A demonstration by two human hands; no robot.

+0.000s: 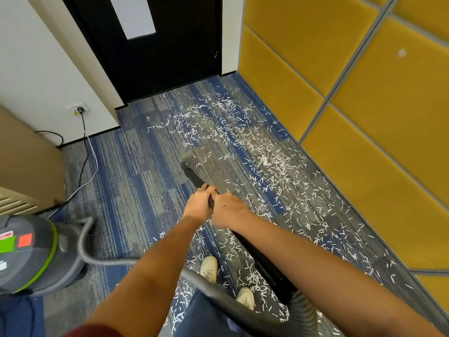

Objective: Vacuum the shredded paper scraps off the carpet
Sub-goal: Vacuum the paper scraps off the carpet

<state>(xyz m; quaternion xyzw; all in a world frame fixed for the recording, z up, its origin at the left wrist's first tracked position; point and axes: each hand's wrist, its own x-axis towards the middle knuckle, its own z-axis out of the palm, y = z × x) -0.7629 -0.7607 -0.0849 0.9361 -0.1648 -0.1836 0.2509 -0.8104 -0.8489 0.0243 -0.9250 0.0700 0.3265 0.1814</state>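
Left hand [198,203] and right hand [228,209] hold black wand [194,179] amid paper scraps [268,164]

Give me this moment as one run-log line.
left hand: grips wand | right hand: grips wand | nozzle: down at carpet | paper scraps: many, ahead and along yellow wall | canister: at left

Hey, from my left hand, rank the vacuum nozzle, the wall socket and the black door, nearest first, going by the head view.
1. The vacuum nozzle: on the carpet just ahead of the left hand, which grips the vacuum wand.
2. The wall socket: off to the left, low on the white wall.
3. The black door: straight ahead, set back beyond the socket's wall.
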